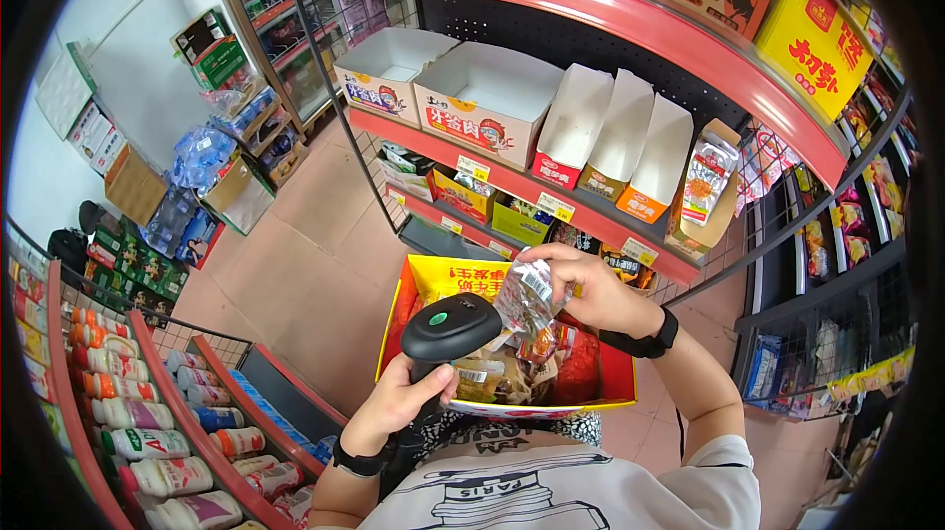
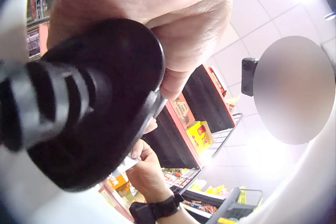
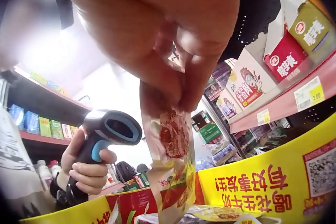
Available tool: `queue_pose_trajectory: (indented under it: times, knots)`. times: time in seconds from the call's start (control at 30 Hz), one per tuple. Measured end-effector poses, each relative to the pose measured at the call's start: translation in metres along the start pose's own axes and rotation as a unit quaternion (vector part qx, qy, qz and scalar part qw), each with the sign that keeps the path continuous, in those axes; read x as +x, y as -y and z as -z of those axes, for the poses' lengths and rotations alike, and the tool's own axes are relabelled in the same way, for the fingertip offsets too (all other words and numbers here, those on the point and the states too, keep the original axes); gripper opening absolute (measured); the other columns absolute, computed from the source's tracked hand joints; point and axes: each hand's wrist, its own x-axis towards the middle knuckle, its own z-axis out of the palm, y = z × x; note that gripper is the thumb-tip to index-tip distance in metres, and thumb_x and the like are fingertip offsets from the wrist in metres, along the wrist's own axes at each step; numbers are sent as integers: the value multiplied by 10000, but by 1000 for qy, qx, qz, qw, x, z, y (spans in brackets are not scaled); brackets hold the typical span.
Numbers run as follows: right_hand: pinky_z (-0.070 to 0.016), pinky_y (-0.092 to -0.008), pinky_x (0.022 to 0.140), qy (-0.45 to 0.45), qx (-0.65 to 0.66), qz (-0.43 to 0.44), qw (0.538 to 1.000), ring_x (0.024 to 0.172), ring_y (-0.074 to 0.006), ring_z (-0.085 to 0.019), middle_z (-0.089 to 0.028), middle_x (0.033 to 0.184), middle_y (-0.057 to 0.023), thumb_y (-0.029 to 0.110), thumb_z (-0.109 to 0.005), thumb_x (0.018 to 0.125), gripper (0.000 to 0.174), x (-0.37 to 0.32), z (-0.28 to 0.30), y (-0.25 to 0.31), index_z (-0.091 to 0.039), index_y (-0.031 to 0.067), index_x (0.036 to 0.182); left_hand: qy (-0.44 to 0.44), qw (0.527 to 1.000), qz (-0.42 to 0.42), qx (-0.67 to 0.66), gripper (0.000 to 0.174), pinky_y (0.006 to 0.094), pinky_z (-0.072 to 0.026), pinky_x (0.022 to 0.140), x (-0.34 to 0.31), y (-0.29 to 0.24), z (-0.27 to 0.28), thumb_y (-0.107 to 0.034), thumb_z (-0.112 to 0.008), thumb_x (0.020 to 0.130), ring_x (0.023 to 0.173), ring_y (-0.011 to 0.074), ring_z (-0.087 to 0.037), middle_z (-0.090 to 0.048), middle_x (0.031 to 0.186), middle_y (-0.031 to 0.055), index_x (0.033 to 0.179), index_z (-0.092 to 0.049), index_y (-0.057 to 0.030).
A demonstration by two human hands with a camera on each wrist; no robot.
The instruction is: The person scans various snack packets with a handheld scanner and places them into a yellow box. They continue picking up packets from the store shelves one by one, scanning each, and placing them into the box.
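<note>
My left hand [image 1: 402,402] grips a black barcode scanner [image 1: 455,326] by its handle, with fingers curled round it in the right wrist view. The scanner's window faces the packet from a short distance. Between thumb and fingers, my right hand [image 1: 596,296] pinches the top of a silvery snack packet [image 1: 525,296], its barcode side up in the head view. In the right wrist view this packet [image 3: 170,166] hangs down, showing red and yellow print. Below it stands a yellow and red carton [image 1: 618,387], holding several bagged snacks [image 1: 492,377].
A red-edged shelf [image 1: 689,264] ahead carries several open display boxes [image 1: 482,97], one with upright packets [image 1: 709,176]. Bottles [image 1: 148,407] line a rack at the left. Cartons and plastic-wrapped goods [image 1: 202,161] sit on the tiled floor at the back left.
</note>
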Motion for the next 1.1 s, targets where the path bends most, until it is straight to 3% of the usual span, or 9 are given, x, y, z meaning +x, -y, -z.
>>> queue_pose_trajectory:
  times: [0.23, 0.3, 0.4, 0.73, 0.83, 0.9, 1.1]
  knots:
    - [-409, -356, 904, 7, -18, 0, 1000, 1131, -310, -491, -517, 1199, -150, -164, -504, 600, 206, 2, 1, 0, -417, 17, 647, 17, 1000, -2, -15, 222, 249, -429, 605, -3, 2, 2, -207, -522, 913, 641, 103, -496, -523, 713, 29, 999, -519, -3]
    - [-408, -357, 905, 6, -18, 0, 1000, 1133, -313, -491, -519, 1197, -154, -161, -506, 604, 202, 1, 1, 0, -420, 17, 645, 22, 1000, 17, 5, 282, 282, -436, 630, -4, 2, 3, -235, -537, 897, 640, 132, -511, -537, 722, 55, 1038, -485, 3]
    - [-407, -360, 907, 0, -29, 2, 1000, 1133, -317, -491, -523, 1192, -163, -155, -507, 614, 190, 1, 0, 0, -425, 14, 643, 26, 1000, 6, -7, 218, 247, -428, 609, -4, 0, 1, -203, -516, 915, 643, 106, -503, -524, 713, 31, 998, -511, -2]
    - [-419, -355, 882, 1, -24, -5, 1000, 1116, -311, -503, -520, 1195, -158, -146, -518, 623, 189, -2, 3, 0, -430, 19, 645, 28, 999, -1, -16, 228, 250, -428, 617, -4, 0, 1, -209, -518, 915, 647, 106, -496, -514, 711, 27, 1011, -508, -2]
    - [-421, -353, 877, 1, -21, -6, 1000, 1111, -304, -507, -519, 1197, -156, -149, -515, 620, 193, -2, 3, 0, -431, 22, 644, 27, 1000, 8, 10, 329, 283, -430, 632, -3, 1, 2, -278, -524, 902, 644, 132, -507, -528, 710, 54, 1077, -482, -2]
    - [-422, -352, 876, 0, -16, -6, 1000, 1110, -301, -508, -518, 1197, -156, -151, -513, 618, 194, -2, 3, 1, -432, 23, 643, 19, 999, 5, -26, 232, 254, -431, 618, -4, 1, 1, -213, -523, 914, 652, 105, -495, -511, 711, 24, 1013, -511, -3]
    - [-437, -335, 843, -58, -34, 16, 998, 1029, -269, -550, -567, 1106, -147, -142, -483, 648, 174, -6, 8, -2, -441, 26, 666, -21, 999, 22, -29, 248, 259, -440, 618, -4, 7, 8, -212, -531, 909, 658, 109, -510, -532, 727, 31, 1041, -515, -2]
